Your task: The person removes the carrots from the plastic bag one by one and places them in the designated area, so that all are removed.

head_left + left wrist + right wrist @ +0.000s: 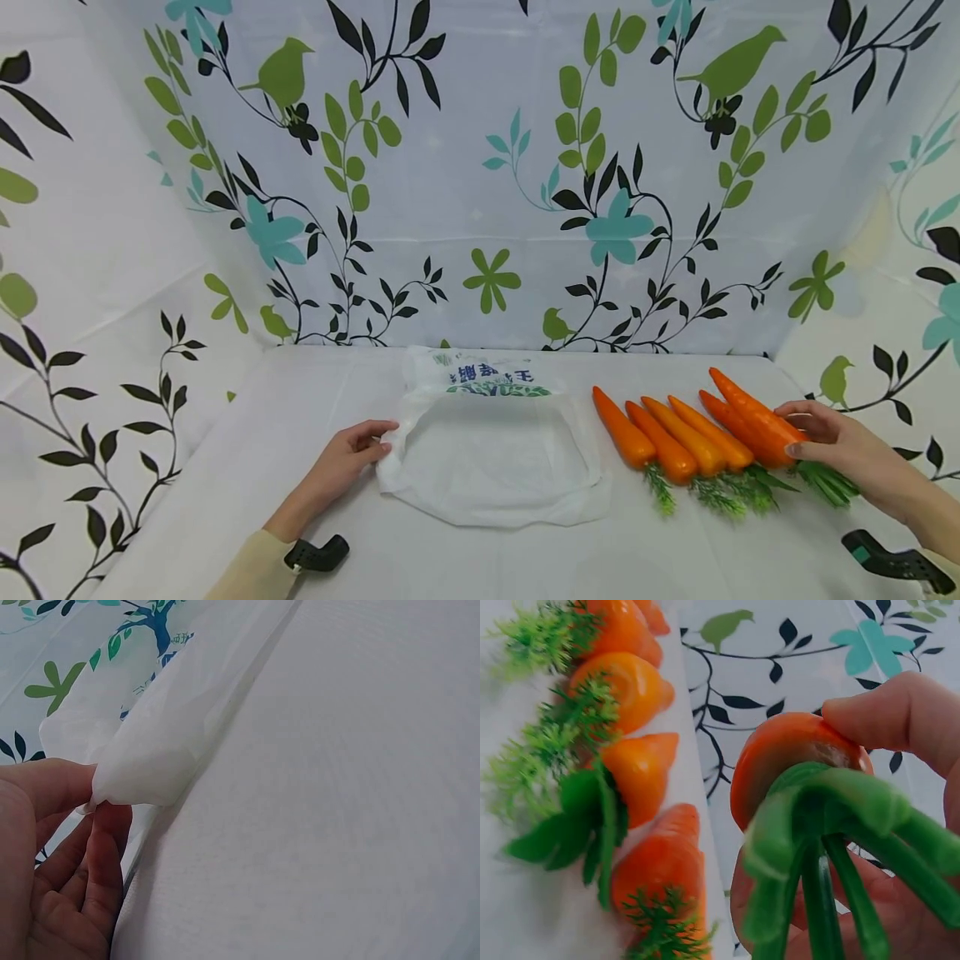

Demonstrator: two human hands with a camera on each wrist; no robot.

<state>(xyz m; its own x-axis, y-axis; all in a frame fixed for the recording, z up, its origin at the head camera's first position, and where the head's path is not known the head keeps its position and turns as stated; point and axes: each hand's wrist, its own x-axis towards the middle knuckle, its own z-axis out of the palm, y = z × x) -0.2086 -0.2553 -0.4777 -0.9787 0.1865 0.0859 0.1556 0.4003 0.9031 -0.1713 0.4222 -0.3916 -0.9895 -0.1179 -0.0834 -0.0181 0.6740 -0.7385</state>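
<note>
A white plastic bag (495, 450) with blue and green print lies flat on the table, its mouth toward me. My left hand (352, 450) pinches the left edge of the bag between thumb and fingertips; the left wrist view shows the gathered plastic (142, 765) standing up from the pinch. At the far right of a row of carrots, my right hand (840, 442) grips an orange carrot (750, 404) near its leafy end. That carrot's thick green stems (817, 847) point at the right wrist camera, and its tip points away from me in the head view.
Several other carrots (626, 433) in orange shades lie side by side right of the bag, green tops toward me. The white-covered table (495, 567) ends at a patterned curtain (465, 167) behind. Black wrist devices (318, 554) are strapped on both arms.
</note>
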